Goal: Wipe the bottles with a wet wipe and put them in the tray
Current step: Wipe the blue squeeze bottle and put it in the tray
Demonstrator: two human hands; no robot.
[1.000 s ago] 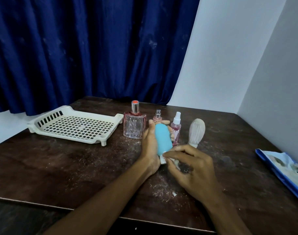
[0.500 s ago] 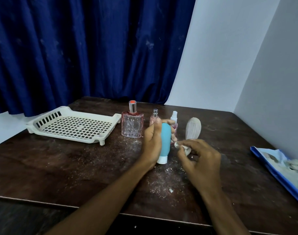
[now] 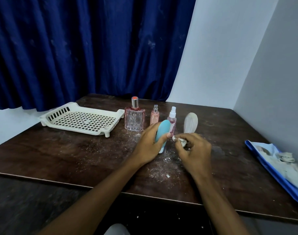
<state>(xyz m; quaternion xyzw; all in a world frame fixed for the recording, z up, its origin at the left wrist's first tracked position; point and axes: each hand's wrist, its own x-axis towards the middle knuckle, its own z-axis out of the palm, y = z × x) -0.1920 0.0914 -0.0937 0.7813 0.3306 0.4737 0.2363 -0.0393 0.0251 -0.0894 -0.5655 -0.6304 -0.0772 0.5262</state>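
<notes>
Now the left hand [image 3: 150, 143] grips the blue bottle [image 3: 162, 131], its white cap resting on the table [image 3: 77, 155], while the right hand [image 3: 194, 151] pinches a crumpled wet wipe [image 3: 179, 139] just beside it

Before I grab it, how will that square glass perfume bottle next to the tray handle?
The square perfume bottle looks like thick clear glass, so probably heavy for its size and breakable if dropped. Its broad flat base suggests it will slide rather than tip when pushed. Smooth faces may be slippery against a wet wipe; the narrow metal cap looks a poor handle.
</notes>
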